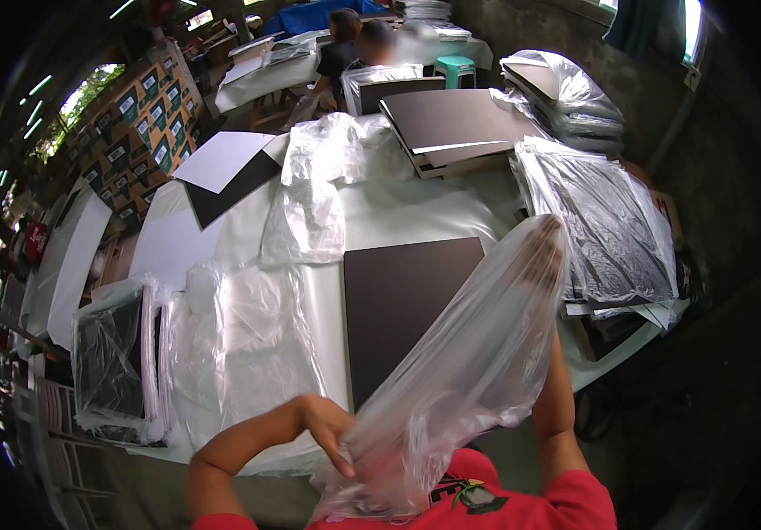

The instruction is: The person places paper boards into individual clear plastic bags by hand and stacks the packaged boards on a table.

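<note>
My left hand (335,433) grips the lower end of a clear plastic bag (460,362) near my chest. My right hand (542,256) is pushed up inside the bag, seen blurred through the plastic, with the forearm running down to the lower right. The bag hangs stretched between both hands above the table's near edge. Under it a dark brown flat board (394,300) lies on the white table (398,216).
Loose clear bags (310,190) and a sheet pile (239,344) lie left of the board. Bagged dark boards stack at the right (606,230) and at the left edge (116,358). Bare boards (455,124) sit at the far side. Two people (358,44) sit beyond.
</note>
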`<act>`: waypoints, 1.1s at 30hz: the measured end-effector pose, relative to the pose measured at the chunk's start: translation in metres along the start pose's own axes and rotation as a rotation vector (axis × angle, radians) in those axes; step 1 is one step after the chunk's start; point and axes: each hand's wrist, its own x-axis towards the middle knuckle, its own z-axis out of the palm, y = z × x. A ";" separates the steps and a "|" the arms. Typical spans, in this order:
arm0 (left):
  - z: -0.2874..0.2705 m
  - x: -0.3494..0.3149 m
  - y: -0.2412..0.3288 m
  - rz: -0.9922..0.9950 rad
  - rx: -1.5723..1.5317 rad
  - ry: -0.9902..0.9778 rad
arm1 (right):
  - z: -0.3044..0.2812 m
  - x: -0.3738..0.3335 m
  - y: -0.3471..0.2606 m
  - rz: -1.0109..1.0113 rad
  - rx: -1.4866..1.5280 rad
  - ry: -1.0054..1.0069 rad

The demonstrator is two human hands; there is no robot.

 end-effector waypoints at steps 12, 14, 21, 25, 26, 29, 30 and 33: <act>0.005 0.068 0.090 0.244 -0.538 -0.578 | -0.021 -0.057 0.095 0.859 -0.101 -0.772; 0.010 0.074 0.077 0.227 -0.550 -0.542 | -0.035 -0.037 0.079 0.683 -0.072 -0.488; -0.053 0.076 0.075 0.324 -0.948 -0.893 | -0.091 -0.057 0.100 0.873 -0.015 -0.781; -0.072 0.052 0.090 0.035 -0.767 -0.635 | -0.088 -0.028 0.064 0.839 -0.016 -0.823; -0.091 0.047 0.090 -0.149 -0.803 -0.697 | -0.095 -0.019 0.054 0.775 -0.038 -0.676; -0.108 0.010 0.072 0.013 -0.872 -0.447 | -0.129 -0.021 0.064 0.686 -0.112 -0.402; -0.113 0.007 0.074 0.065 -0.910 -0.445 | -0.141 -0.031 0.074 0.763 -0.104 -0.487; -0.125 0.019 0.116 0.115 -0.814 -0.629 | -0.108 -0.012 0.099 1.080 -0.294 -1.145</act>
